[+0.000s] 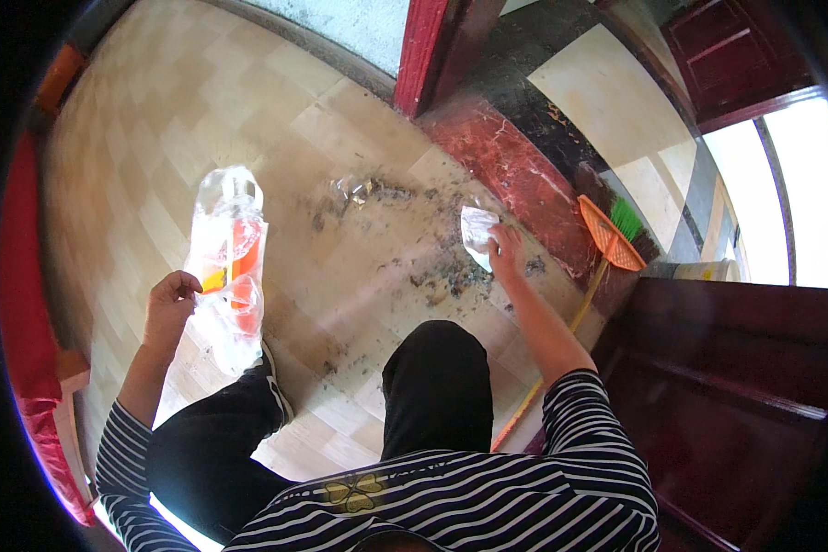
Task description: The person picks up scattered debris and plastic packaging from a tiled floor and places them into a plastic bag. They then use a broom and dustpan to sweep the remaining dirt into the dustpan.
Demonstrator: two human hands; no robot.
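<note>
My left hand (170, 308) pinches the edge of a clear plastic bag (229, 269) with orange and yellow printing, which hangs at the left beside my shoe (276, 386). At the right, my right hand (508, 257) grips a crumpled white wrapper or sheet (478, 231) just above the floor. Below and around it lies scattered dark debris (448, 279). A small shiny clump of scraps (353, 191) sits farther ahead on the tiles. What the plastic bag contains, I cannot tell.
An orange plastic dustpan or broom head (610, 238) with a long handle (590, 297) leans by the red stone threshold (500, 165), next to green bristles (624, 219). A dark red door (724, 372) stands at the right. Red cloth (27, 276) hangs along the left.
</note>
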